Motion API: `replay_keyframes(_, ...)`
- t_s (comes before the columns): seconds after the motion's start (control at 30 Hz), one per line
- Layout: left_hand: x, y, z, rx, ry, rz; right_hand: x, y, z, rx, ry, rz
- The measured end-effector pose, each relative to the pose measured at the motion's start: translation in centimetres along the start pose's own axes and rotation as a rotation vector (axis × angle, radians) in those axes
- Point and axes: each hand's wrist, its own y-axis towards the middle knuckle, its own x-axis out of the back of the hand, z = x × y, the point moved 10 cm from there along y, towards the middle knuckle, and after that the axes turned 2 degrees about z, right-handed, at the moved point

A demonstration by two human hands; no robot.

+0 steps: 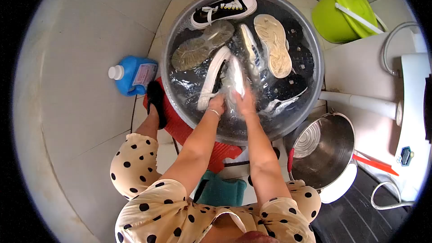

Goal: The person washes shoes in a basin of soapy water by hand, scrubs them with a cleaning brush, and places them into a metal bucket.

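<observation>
A wide grey basin (318, 65) of water holds several shoes. My left hand (217, 103) is closed around the near end of a shoe with a white sole (210, 78), which lies partly in the water. Beside it, my right hand (245, 102) grips a white shoe (236, 74), smeared by motion and splashing water. Around them float a black-and-white laced sneaker (225, 10), a shoe with a brownish sole facing up (191, 54), a beige-soled shoe (273, 45) and a shoe with dark stripes (251, 51). White laces (283, 103) show at the right.
Left of the basin stands a blue jug (137, 75) with a white cap. A red mat (180, 128) lies partly under the basin. At the right are a metal pot (326, 150), a white pipe (355, 101) and a lime-green bucket (344, 11). A teal stool (220, 191) is below me.
</observation>
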Motion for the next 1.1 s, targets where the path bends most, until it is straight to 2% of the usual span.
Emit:
replay_keyframes(0.1,0.7,0.7,0.0,0.042,-0.023,-0.065,-1.9,0.6,-0.1,-0.254,-0.297,0.241)
replay_keyframes(0.13,0.6,0.2,-0.5,0.055,-0.055,-0.088,-2.7,1.0,-0.8,-0.258,-0.24,0.209)
replay_keyframes(0.2,-0.7,-1.4,-1.8,0.084,-0.166,-0.13,-4.0,2.1,-3.2,-0.244,-0.301,0.312)
replay_keyframes(0.27,-3.2,-4.4,-3.5,0.076,-0.254,-0.12,-2.8,2.2,-4.3,-0.203,-0.064,0.239)
replay_keyframes(0.3,-4.2,-5.8,-4.4,0.058,-0.265,-0.089,-2.7,2.7,-5.5,-0.192,0.207,0.196)
replay_keyframes(0.37,-5.8,-8.3,-7.0,-0.053,-0.03,0.15,-4.0,3.2,-7.8,-0.184,0.749,0.208)
replay_keyframes(0.4,-6.8,-9.8,-7.6,-0.102,0.087,0.275,-2.4,1.5,-6.3,-0.434,0.911,0.192)
replay_keyframes(0.43,-8.7,-13.6,-9.7,-0.251,0.173,0.343,-0.4,-1.3,-4.3,-0.69,1.062,0.174)
replay_keyframes(0.5,-13.8,-24.1,-14.0,-0.55,0.338,0.494,0.7,-2.3,0.3,-0.434,1.484,0.278)
replay_keyframes(0.53,-14.2,-26.2,-15.6,-0.759,0.554,0.456,1.4,-2.8,2.7,-0.281,1.692,0.339)
replay_keyframes(0.6,-15.2,-31.3,-18.4,-1.18,0.974,0.34,2.0,-4.4,4.7,-0.205,1.749,0.284)
replay_keyframes(0.67,-16.7,-35.2,-18.1,-1.316,1.13,0.384,3.6,-6.5,6.5,-0.052,1.763,0.237)
replay_keyframes(0.77,-18.6,-40.4,-16.7,-1.426,1.343,0.324,4.9,-10.5,9.5,-0.319,1.827,0.219)
replay_keyframes(0.8,-18.8,-41.5,-16.3,-1.444,1.44,0.269,5.4,-10.5,10.6,-0.208,1.778,0.256)
replay_keyframes(0.87,-18.8,-43.7,-15.5,-1.518,1.611,0.11,5.9,-11.1,10.6,-0.205,1.732,0.295)
replay_keyframes(0.97,-18.6,-48.2,-15.6,-1.71,1.639,-0.12,7.7,-13.0,13.9,-0.172,1.639,0.313)
replay_keyframes(1.0,-18.7,-49.6,-15.4,-1.852,1.672,-0.152,8.0,-13.5,14.9,-0.183,1.608,0.319)
replay_keyframes(1.07,-18.4,-51.2,-15.3,-2.007,1.632,-0.105,9.3,-13.9,15.7,-0.211,1.49,0.278)
replay_keyframes(1.1,-17.8,-51.5,-15.0,-2.078,1.605,-0.079,9.9,-11.4,13.2,-0.08,1.392,0.181)
